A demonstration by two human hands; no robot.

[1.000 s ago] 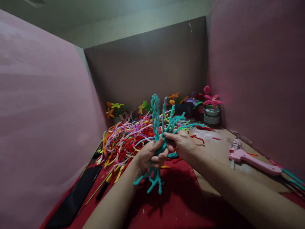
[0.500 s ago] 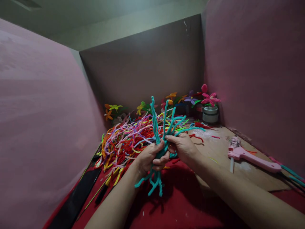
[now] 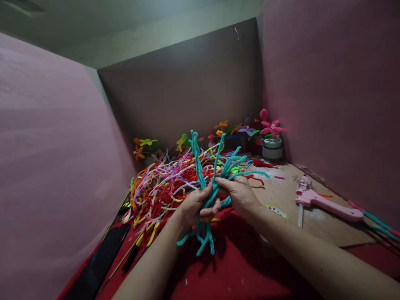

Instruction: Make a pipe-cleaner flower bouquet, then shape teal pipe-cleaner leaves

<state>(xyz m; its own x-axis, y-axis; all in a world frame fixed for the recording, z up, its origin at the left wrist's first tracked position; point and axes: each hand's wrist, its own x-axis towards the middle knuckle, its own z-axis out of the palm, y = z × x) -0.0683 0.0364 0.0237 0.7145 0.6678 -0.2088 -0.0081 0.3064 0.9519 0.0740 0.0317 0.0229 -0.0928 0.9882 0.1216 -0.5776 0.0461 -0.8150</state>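
Note:
Both hands work on one bundle of turquoise pipe cleaners [image 3: 208,199], held above the red cloth. My left hand [image 3: 193,208] is closed round its middle, thumb on top. Several fuzzy ends branch out below that hand, and longer ones fan upward and to the right. My right hand [image 3: 239,191] pinches strands on the bundle's right side between thumb and fingers; its other fingertips are partly hidden behind the strands. A big tangle of multicoloured pipe cleaners [image 3: 165,183] lies just behind and left of the hands.
A pink glue gun [image 3: 331,204] rests on the brown board [image 3: 325,231] at right. Pipe-cleaner flowers [image 3: 272,128] stand along the back, one in a grey-white pot [image 3: 272,149]. A black strip [image 3: 100,262] lies at left on the red cloth [image 3: 231,266]. Pink walls rise on both sides.
The turquoise strands at the top have tilted left and spread slightly. Both hands keep their hold. The view has shifted a little, and a round yellow-rimmed thing now shows beside my right wrist.

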